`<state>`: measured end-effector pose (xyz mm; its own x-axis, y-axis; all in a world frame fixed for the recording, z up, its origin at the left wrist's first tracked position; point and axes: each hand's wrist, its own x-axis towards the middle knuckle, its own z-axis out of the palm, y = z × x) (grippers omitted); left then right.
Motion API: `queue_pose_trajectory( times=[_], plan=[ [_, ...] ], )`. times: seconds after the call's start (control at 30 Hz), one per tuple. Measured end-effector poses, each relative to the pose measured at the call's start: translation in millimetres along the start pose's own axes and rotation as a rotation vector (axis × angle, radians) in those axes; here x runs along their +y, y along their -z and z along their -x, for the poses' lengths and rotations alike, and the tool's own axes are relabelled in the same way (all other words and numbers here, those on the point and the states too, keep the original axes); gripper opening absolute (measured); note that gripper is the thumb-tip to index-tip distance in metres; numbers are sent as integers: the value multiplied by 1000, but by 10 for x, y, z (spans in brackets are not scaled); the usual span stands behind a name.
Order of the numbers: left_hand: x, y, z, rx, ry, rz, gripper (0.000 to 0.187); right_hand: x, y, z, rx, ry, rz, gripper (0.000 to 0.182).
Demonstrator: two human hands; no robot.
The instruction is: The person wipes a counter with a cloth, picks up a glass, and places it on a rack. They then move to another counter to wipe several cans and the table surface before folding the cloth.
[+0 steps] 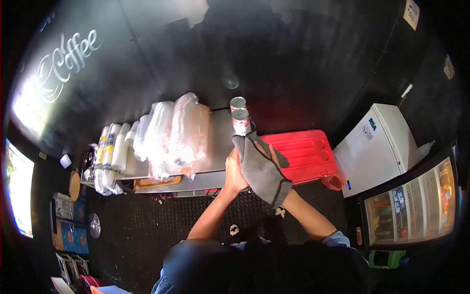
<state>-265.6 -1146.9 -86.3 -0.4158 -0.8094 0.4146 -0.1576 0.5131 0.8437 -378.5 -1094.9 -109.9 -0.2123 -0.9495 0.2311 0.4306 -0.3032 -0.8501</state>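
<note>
A grey cloth mitt with dark edging (257, 169) covers my right hand (264, 171) down to the wrist. Its thumb part sticks out to the right, and the fingers inside are hidden. Against the mitt's left side, my bare left hand (235, 171) is closed on the cloth, its thumb pointing up. Just beyond the mitt's tip, a red and white can (240, 121) overlaps it in this view. Right behind that one is a second can (238, 103) with a silver lid.
Plastic-wrapped stacks (183, 132) and rolled sleeves (108, 147) sit on a metal shelf (220, 132) along the black wall. To the right are a red cooler box (301, 157), a white freezer (374, 152) and a glass-front fridge (411, 206). Black textured matting (147, 230) covers the floor.
</note>
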Motion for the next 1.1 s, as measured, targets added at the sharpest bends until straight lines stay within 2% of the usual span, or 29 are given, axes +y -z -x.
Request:
queue_pose_trajectory(
  times=[0.07,0.13,0.2,0.23,0.27,0.37,0.47,0.5,0.53,0.6,0.67,0.73,0.77,0.8,0.87,0.9,0.93,0.97,1.0,1.07,1.1],
  plan=[
    [-31,248,148,-4,3,6,54,-78,-120,127,-297,610,1329,43],
    [75,416,311,40,-19,-20,53,-109,-323,186,-301,612,1283,44],
    [188,542,428,88,32,-21,52,-258,-489,251,-318,351,1476,45],
    [182,596,447,108,43,-68,49,-126,-543,259,-203,470,1373,45],
    [170,664,466,113,42,-69,49,-47,-623,272,-208,473,1372,45],
    [25,819,497,87,52,-80,45,44,-769,266,-291,666,1054,44],
    [202,899,532,130,26,2,46,-7,-672,232,-215,697,928,41],
    [234,943,514,101,49,45,48,-158,-627,133,-344,748,1265,53],
    [270,968,487,109,50,43,48,-162,-717,135,-351,750,1262,53],
    [305,996,453,133,6,-158,49,-107,-973,180,-97,402,924,34],
    [195,1029,413,90,8,-143,55,-32,-985,161,-140,329,906,32],
    [54,1046,384,23,28,-49,58,-70,-990,140,-299,742,886,34],
    [-10,1018,388,70,33,-38,56,-45,-891,114,-278,740,807,33],
    [-8,1006,392,68,38,-36,56,3,-803,134,-166,502,693,33],
    [72,1034,382,20,183,318,45,236,-537,152,234,329,503,28],
    [280,1136,363,-127,368,437,43,153,-418,97,263,210,211,28],
    [147,1115,349,-85,335,580,44,19,-410,32,291,87,-82,30],
    [46,1057,381,5,375,744,44,-31,-475,0,295,83,-82,30],
    [70,1017,375,96,410,908,46,-189,-708,-35,359,-111,-8,32],
    [-33,975,332,77,394,948,46,-380,-1056,-63,486,-501,139,38],
    [-36,943,321,93,416,858,48,222,-775,-59,272,-370,626,45]
  ],
)
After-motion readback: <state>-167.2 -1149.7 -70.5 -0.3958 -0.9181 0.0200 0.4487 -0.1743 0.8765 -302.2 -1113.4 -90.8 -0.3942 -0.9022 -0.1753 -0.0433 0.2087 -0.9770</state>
